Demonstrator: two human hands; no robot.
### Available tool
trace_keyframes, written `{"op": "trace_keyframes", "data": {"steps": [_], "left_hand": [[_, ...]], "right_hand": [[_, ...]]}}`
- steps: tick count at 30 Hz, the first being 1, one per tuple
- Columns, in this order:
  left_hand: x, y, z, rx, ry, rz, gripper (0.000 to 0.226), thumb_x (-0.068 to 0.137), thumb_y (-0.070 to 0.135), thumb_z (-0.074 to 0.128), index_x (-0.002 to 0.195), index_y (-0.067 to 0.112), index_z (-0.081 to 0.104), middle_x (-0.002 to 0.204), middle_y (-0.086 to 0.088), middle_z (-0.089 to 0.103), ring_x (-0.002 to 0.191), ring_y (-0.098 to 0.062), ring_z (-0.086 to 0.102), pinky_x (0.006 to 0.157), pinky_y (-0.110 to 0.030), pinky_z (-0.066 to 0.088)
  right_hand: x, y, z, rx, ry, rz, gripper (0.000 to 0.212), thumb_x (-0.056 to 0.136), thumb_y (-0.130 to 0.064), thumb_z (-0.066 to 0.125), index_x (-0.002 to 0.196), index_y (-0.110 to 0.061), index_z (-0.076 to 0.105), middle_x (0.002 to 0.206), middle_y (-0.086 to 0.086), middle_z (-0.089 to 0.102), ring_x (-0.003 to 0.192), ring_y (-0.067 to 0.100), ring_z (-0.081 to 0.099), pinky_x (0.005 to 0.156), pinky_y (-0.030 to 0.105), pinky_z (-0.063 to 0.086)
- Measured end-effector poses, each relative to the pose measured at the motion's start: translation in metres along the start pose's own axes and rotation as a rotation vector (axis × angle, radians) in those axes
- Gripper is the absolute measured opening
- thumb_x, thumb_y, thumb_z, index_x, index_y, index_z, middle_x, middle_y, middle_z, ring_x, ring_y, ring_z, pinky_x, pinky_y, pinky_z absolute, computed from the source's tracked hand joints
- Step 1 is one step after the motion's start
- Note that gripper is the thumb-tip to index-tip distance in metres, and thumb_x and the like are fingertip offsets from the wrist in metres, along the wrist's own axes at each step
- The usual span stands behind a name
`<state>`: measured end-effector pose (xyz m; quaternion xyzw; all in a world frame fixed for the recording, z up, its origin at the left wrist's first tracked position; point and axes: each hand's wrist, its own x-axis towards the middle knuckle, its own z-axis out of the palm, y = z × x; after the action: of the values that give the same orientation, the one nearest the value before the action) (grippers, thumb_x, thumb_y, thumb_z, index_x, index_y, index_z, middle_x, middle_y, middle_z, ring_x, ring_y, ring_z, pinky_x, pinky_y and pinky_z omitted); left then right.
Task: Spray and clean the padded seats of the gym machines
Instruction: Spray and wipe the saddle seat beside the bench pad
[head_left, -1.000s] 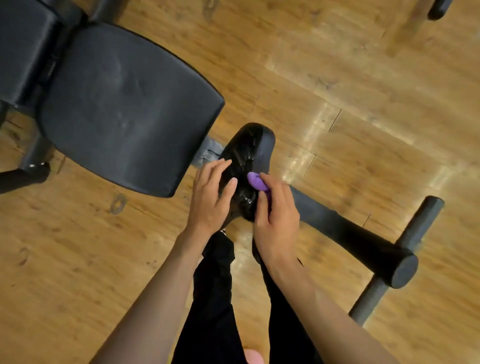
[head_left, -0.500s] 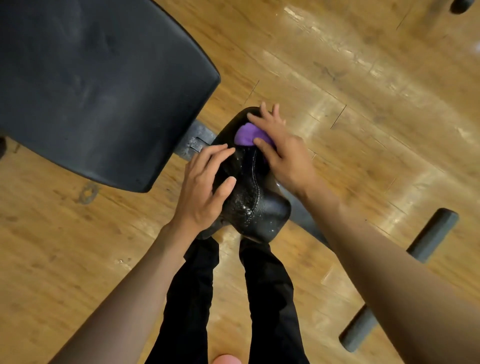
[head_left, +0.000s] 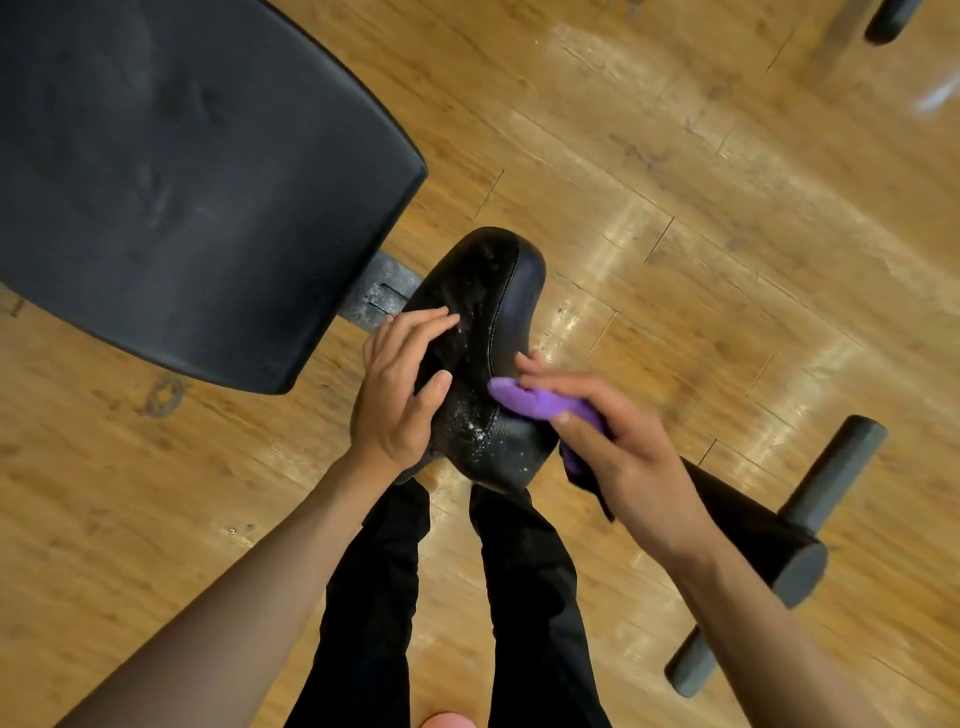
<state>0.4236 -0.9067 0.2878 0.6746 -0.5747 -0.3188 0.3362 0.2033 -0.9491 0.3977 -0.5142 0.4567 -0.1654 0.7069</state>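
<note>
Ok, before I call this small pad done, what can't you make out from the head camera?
- Small pad: its left flank lies under the left hand, and its underside faces away from the camera.
- Purple cloth: mostly bunched under the right hand.
- Large padded seat: cut off by the top and left edges.
- Spray bottle: nowhere in the frame.

Right hand (head_left: 628, 467) pulled purple cloth (head_left: 540, 402) down pad (head_left: 498, 291) from far end
</note>
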Motion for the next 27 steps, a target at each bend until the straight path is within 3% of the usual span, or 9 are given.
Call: {"op": "trace_keyframes", "data": {"steps": [3, 7, 9, 13, 16, 19, 23, 27], "left_hand": [[0.003, -0.001, 0.002, -0.055, 0.005, 0.000, 0.069, 0.098, 0.054, 0.027, 0.133, 0.005, 0.060, 0.135, -0.007, 0.057, 0.128, -0.025, 0.053, 0.103, -0.059, 0.039], [0.003, -0.003, 0.004, -0.077, 0.008, -0.004, 0.078, 0.099, 0.063, 0.023, 0.132, 0.003, 0.060, 0.133, -0.009, 0.056, 0.128, -0.027, 0.053, 0.102, -0.060, 0.040], [0.003, -0.003, 0.004, -0.088, 0.011, -0.008, 0.078, 0.098, 0.063, 0.023, 0.132, 0.003, 0.060, 0.132, -0.010, 0.056, 0.127, -0.027, 0.053, 0.101, -0.060, 0.040], [0.004, -0.003, 0.006, -0.088, 0.020, -0.013, 0.078, 0.098, 0.064, 0.023, 0.132, 0.004, 0.060, 0.133, -0.009, 0.056, 0.128, -0.027, 0.053, 0.102, -0.061, 0.039], [0.003, -0.004, 0.006, -0.091, 0.020, -0.007, 0.078, 0.099, 0.063, 0.023, 0.132, 0.004, 0.061, 0.133, -0.009, 0.056, 0.128, -0.027, 0.054, 0.103, -0.060, 0.039], [0.003, -0.005, 0.005, -0.096, 0.018, -0.009, 0.078, 0.098, 0.063, 0.024, 0.132, 0.003, 0.060, 0.133, -0.009, 0.056, 0.127, -0.026, 0.053, 0.102, -0.059, 0.040], [0.003, -0.007, 0.005, -0.106, 0.009, -0.015, 0.070, 0.096, 0.055, 0.029, 0.131, 0.003, 0.060, 0.132, -0.010, 0.055, 0.126, -0.027, 0.053, 0.100, -0.060, 0.041], [0.002, -0.008, 0.005, -0.107, 0.009, -0.024, 0.071, 0.097, 0.057, 0.029, 0.132, 0.004, 0.060, 0.133, -0.010, 0.054, 0.126, -0.025, 0.053, 0.101, -0.058, 0.041]], "right_hand": [[0.006, 0.002, 0.002, -0.092, -0.032, -0.083, 0.035, 0.100, -0.002, 0.051, 0.130, -0.014, 0.064, 0.148, -0.009, 0.052, 0.147, 0.008, 0.032, 0.121, 0.029, 0.026], [0.072, 0.026, -0.001, -0.150, -0.054, -0.076, 0.036, 0.099, 0.004, 0.051, 0.129, -0.012, 0.064, 0.153, -0.001, 0.045, 0.151, 0.007, 0.019, 0.126, 0.034, 0.014], [0.108, 0.040, -0.005, -0.271, -0.031, -0.160, 0.033, 0.100, 0.002, 0.050, 0.128, -0.010, 0.063, 0.155, 0.006, 0.041, 0.153, 0.016, 0.014, 0.126, 0.037, 0.009], [0.165, 0.053, -0.019, -0.529, 0.130, -0.288, 0.030, 0.100, -0.003, 0.045, 0.124, -0.006, 0.064, 0.155, 0.016, 0.039, 0.152, 0.031, 0.015, 0.125, 0.034, 0.007], [0.189, 0.049, -0.021, -0.469, 0.303, -0.180, 0.035, 0.097, -0.001, 0.043, 0.124, -0.011, 0.064, 0.153, 0.012, 0.044, 0.150, 0.025, 0.024, 0.124, 0.034, 0.018], [0.169, 0.041, -0.016, -0.429, 0.276, -0.071, 0.037, 0.101, -0.006, 0.046, 0.132, -0.018, 0.061, 0.150, 0.001, 0.050, 0.145, 0.012, 0.034, 0.118, 0.025, 0.028], [0.084, 0.022, 0.005, -0.187, 0.033, 0.025, 0.036, 0.101, -0.001, 0.049, 0.129, -0.020, 0.064, 0.147, -0.007, 0.053, 0.140, 0.005, 0.041, 0.120, 0.034, 0.028], [0.016, -0.005, 0.015, -0.201, 0.094, 0.012, 0.036, 0.100, 0.000, 0.049, 0.128, -0.016, 0.065, 0.141, -0.009, 0.059, 0.139, 0.004, 0.045, 0.119, 0.038, 0.033]]}}
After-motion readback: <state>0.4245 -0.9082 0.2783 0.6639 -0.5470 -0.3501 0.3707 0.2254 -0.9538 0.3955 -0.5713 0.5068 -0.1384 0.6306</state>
